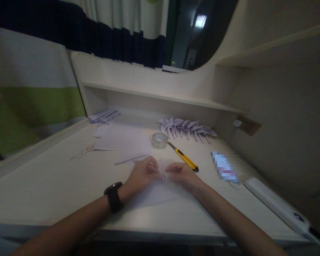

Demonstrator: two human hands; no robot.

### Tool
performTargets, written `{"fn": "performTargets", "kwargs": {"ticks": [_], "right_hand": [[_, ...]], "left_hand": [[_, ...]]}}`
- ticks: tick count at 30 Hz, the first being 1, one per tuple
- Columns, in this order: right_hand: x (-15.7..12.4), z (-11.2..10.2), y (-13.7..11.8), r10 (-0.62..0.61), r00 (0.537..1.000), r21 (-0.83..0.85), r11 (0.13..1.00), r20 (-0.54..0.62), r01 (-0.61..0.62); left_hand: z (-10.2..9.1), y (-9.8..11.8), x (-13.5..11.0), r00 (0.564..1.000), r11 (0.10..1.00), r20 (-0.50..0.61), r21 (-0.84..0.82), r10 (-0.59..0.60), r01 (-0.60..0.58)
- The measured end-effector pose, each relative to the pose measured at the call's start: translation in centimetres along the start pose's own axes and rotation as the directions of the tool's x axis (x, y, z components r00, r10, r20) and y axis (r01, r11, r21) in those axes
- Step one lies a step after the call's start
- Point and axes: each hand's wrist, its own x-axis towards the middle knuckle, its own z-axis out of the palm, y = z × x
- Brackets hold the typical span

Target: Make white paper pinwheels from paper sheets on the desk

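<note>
My left hand, below a dark wristwatch, has its thumb and fingers pinched together. Opposite it, my right hand is closed in a similar pinch, its fingertips almost meeting the left ones. Something small and pale shows between them, too blurred to name. White paper lies beneath both hands. A thin rolled paper stick rests just beyond my left hand. Behind the hands stand a roll of clear tape and a yellow utility knife with its blade out.
Several paper pinwheels lie in a row at the back right. Paper sticks are piled at the back left, near white sheets and tangled string. A phone and a long white lamp-like bar lie on the right.
</note>
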Motion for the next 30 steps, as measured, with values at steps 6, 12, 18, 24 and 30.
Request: {"fn": "performTargets", "kwargs": {"ticks": [6,12,18,24,30], "right_hand": [[-0.15,0.14,-0.26,0.009,1.000,0.041,0.999,0.025,-0.010],[-0.08,0.07,0.18,0.003,0.999,0.042,0.999,0.043,-0.005],[0.05,0.00,0.52,-0.017,1.000,0.037,0.999,0.023,0.016],[-0.01,-0.03,0.52,-0.021,0.999,0.030,0.999,0.044,0.019],[0.07,0.06,0.70,-0.011,0.999,0.028,1.000,0.035,0.010]], "left_hand": [[0.22,0.05,-0.24,1.000,0.999,0.003,0.033,-0.016,0.016],[0.08,0.35,-0.27,1.000,0.999,-0.015,0.053,-0.004,0.005],[0.14,0.14,-0.21,1.000,0.999,-0.014,0.042,-0.002,0.003],[0.11,0.41,-0.30,1.000,1.000,-0.007,0.022,-0.005,0.005],[0.13,0.35,-0.38,1.000,0.999,0.000,0.035,0.000,-0.001]]}}
